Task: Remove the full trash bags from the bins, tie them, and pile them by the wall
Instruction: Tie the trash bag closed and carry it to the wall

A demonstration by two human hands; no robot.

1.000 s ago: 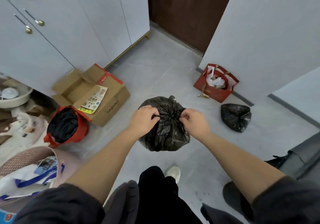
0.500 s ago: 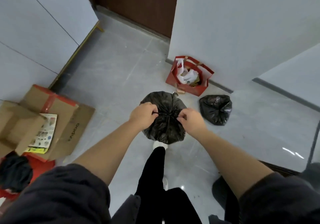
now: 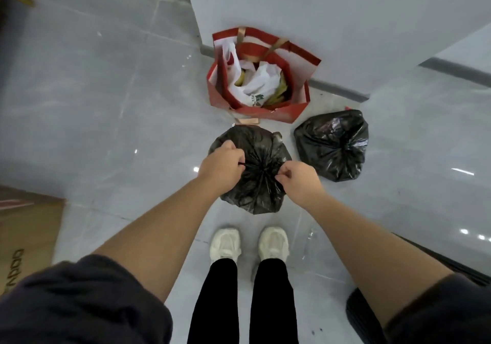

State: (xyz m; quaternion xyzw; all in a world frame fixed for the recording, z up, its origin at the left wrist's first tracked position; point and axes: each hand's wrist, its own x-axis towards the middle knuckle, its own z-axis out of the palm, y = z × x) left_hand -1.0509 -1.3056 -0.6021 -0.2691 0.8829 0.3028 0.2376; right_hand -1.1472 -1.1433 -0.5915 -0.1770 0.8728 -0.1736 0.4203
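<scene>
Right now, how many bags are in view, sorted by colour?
Black: 2, the trash bag gripped by the left hand and right hand, and the second trash bag on the floor.
Red: 1, the paper bag at the wall.
White: 1, the plastic bag inside it.
Total: 4 bags.

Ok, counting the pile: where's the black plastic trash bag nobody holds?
Head view, right of centre: that black plastic trash bag lies beside the red paper bag, near the wall.
</scene>
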